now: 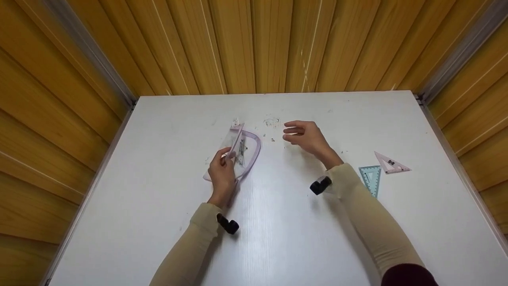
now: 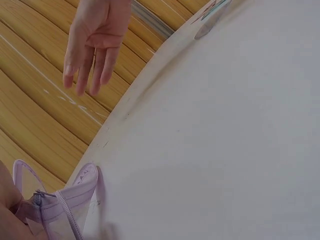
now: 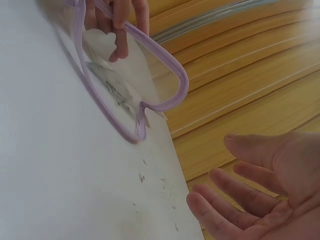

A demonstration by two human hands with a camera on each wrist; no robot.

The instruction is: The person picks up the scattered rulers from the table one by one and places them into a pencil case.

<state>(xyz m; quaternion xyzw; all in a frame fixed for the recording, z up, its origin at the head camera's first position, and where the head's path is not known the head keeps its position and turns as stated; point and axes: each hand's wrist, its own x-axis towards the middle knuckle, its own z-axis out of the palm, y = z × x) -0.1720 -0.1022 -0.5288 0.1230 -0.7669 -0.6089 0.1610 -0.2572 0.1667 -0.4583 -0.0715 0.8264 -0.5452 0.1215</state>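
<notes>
My left hand (image 1: 222, 172) grips one edge of a clear zip pouch (image 1: 258, 150) with lilac trim, its fingers and thumb curled on that edge. The pouch mouth gapes wide, as the right wrist view shows, and dark markings or contents (image 3: 114, 90) show through the clear side. A zipper runs along the trim (image 2: 77, 190) in the left wrist view. To the right of the pouch, my right hand (image 1: 309, 139) hovers above the table with fingers loosely extended, holding nothing. Its palm and spread fingers show in the right wrist view.
A pink set square (image 1: 391, 162) and a teal set square (image 1: 372, 186) lie on the white table (image 1: 274, 230), right of the right forearm. Small dark marks or crumbs (image 1: 272, 140) dot the tabletop between the hands. Yellow wood-grain panels (image 1: 270, 47) rise behind the table.
</notes>
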